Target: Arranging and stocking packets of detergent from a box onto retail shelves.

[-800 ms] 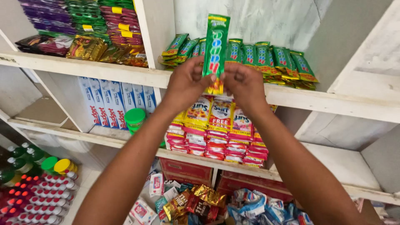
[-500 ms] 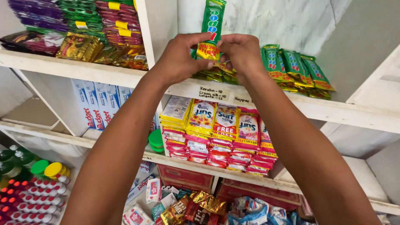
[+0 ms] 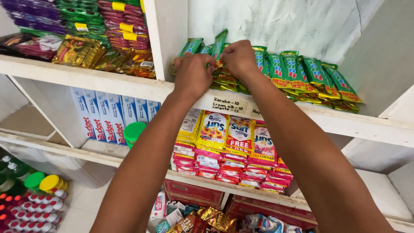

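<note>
Both my hands reach up to a white shelf (image 3: 345,123) that carries a row of green sachet packs (image 3: 302,71). My left hand (image 3: 192,74) and my right hand (image 3: 238,58) together grip one green sachet strip (image 3: 219,43), pressing it down among the other green packs at the left end of the row. Only the strip's top pokes out between my fingers.
A white upright divider (image 3: 166,39) stands just left of my hands. Purple, green and pink sachet stacks (image 3: 103,21) fill the shelf beyond it. Yellow and pink detergent sachets (image 3: 233,151) sit below, blue-white boxes (image 3: 110,118) to their left, bottles (image 3: 30,203) at bottom left.
The green strip, held upright above the shelf before, has come down into the row of green packs. Both hands moved forward and lower with it.
</note>
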